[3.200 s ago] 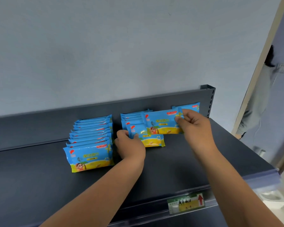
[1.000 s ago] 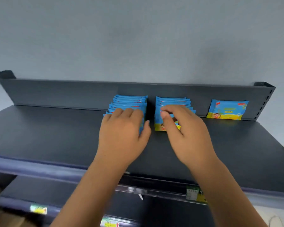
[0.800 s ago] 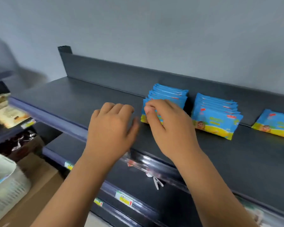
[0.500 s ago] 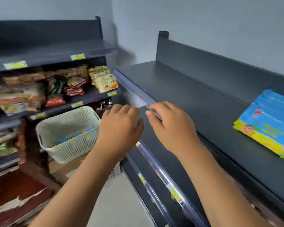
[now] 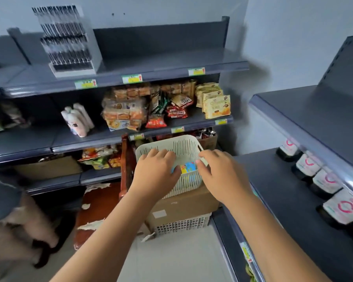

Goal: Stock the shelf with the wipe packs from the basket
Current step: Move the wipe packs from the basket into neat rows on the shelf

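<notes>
Basket (image 5: 183, 143) sat on cardboard box (image 5: 183, 202), centre frame, within easy reach. Left grip (image 5: 155, 171) and right grip (image 5: 218, 174) hung loosely spread above wipe pack (image 5: 186, 167), both empty, likely readying pickup.

Only one view is supplied, taken from a wide-angle camera worn on the head and aimed forward and down. The left hand (image 5: 154, 173) and right hand (image 5: 221, 177) are seen close up at mid-frame, the forearms being admitted from 6 o'clock. The basket (image 5: 189, 183) is framed just beyond them, toward 12 o'clock. The snack shelving (image 5: 94, 140) is faced from 9 to 12 o'clock, and the grey shelf (image 5: 314, 110) is skirted at 3 o'clock. Straight edges are bowed near the borders.
</notes>
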